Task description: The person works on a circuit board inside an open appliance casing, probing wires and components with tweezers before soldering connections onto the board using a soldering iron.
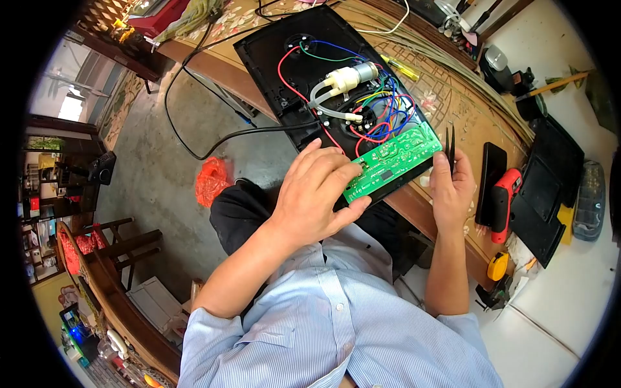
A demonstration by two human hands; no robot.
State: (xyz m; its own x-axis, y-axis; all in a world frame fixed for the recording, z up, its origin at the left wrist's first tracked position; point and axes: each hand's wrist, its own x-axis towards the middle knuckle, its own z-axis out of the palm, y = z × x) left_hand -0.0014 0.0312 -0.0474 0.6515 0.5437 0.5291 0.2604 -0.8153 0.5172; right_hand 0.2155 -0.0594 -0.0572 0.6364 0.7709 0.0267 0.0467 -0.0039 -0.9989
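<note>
My left hand (317, 184) grips the left end of a long green circuit board (394, 161), its fingers over the top and the thumb at the near edge. The board lies along the near end of a black plastic housing (265, 55). In my right hand (451, 187), beside the board's right end, are dark tweezers (450, 143) with the tips pointing away from me. A cream and silver pump (346, 79) with a clear looped tube (315, 97) sits in the housing. Red, blue, green and yellow wires (394, 110) bunch between pump and board.
On the wooden table, a yellow screwdriver (402, 67) and loose screws lie beyond the housing. A black phone (491, 174), a red power tool (504, 204) and a black panel (543, 187) are at the right. A black cable (246, 132) hangs off the left side.
</note>
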